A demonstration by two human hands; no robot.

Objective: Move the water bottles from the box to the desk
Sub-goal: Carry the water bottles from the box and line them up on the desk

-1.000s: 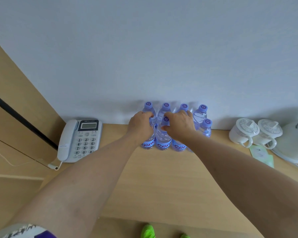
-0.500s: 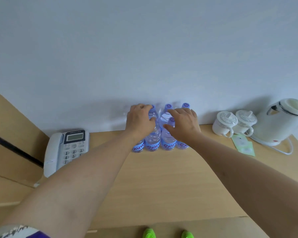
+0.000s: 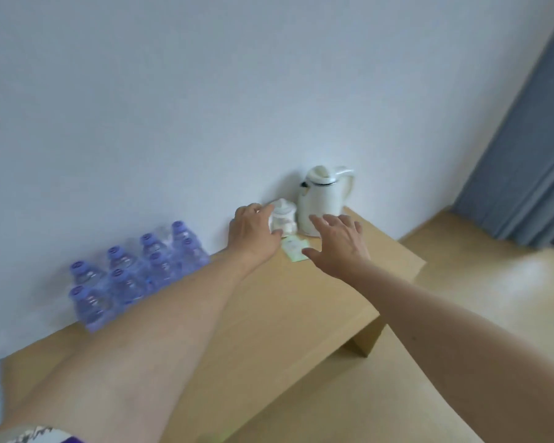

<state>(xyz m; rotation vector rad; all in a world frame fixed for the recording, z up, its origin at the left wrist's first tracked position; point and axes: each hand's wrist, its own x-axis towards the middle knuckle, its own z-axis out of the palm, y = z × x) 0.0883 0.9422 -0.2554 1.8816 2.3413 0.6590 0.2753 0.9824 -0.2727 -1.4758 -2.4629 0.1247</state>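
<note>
Several water bottles (image 3: 131,276) with purple caps stand in two rows against the wall on the wooden desk (image 3: 269,314), at the left. My left hand (image 3: 253,231) hovers over the desk to the right of them, beside the white lidded cups (image 3: 283,215), holding nothing. My right hand (image 3: 339,241) is spread with straight fingers above the desk in front of the white kettle (image 3: 323,199), also holding nothing. No box is in view.
A pale green paper packet (image 3: 295,249) lies on the desk between my hands. The desk's right end drops off to a lower wooden surface (image 3: 493,282). A grey curtain (image 3: 531,155) hangs at the far right. The view is motion-blurred.
Both hands have let go of the bottles and moved right, toward the cups and kettle. The camera has swung right, so the phone is nearly out of view.
</note>
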